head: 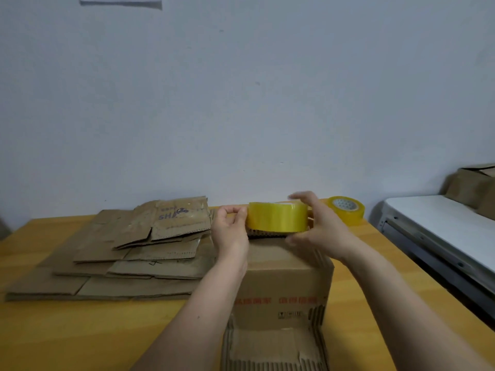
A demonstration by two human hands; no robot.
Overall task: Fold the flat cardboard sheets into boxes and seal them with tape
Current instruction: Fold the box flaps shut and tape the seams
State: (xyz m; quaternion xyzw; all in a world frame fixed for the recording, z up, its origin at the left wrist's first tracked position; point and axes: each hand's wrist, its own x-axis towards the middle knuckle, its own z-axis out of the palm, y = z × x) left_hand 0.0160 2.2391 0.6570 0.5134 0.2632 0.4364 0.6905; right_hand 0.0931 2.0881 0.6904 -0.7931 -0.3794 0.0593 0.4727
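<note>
A folded cardboard box (284,282) stands on the wooden table (53,330) in front of me, its near flaps open toward me. Above its far edge I hold a yellow tape roll (277,216). My right hand (318,226) grips the roll from the right, thumb below and fingers over the top. My left hand (231,228) pinches at the roll's left edge, where the tape end seems to be; the tape end itself is too thin to make out. A stack of flat cardboard sheets (120,258) lies to the left.
A second yellow tape roll (347,208) sits at the table's far right corner by the wall. A white table (442,231) stands to the right, with more cardboard boxes (474,188) on it.
</note>
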